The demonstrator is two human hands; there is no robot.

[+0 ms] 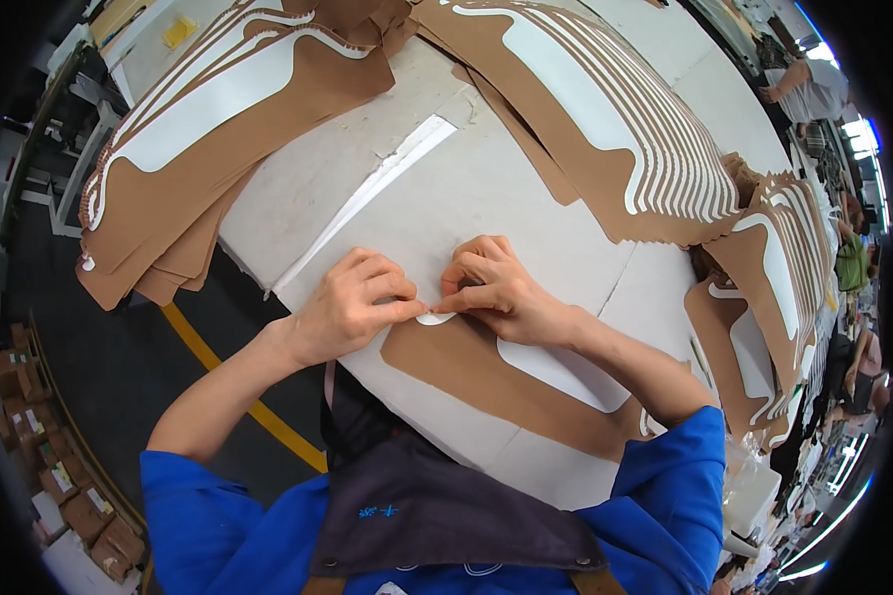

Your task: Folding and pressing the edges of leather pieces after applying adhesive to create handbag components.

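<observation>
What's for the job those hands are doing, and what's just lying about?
Likely for the job:
brown-and-white piece being handled
left brown stack
middle brown stack
right brown stack

Likely lying about:
cardboard boxes, lower left
yellow thing, top left

Lower L: brown cardboard boxes (87, 511), piled nr the rim; dark flr (109, 367) w/ yellow stripe (288, 433) running diag. Upper L: small yellow item (179, 32). Upper R: co-worker in pale top (822, 91); mid R, another in green (850, 261). Lower R: strip light (847, 464), v. bright.
</observation>
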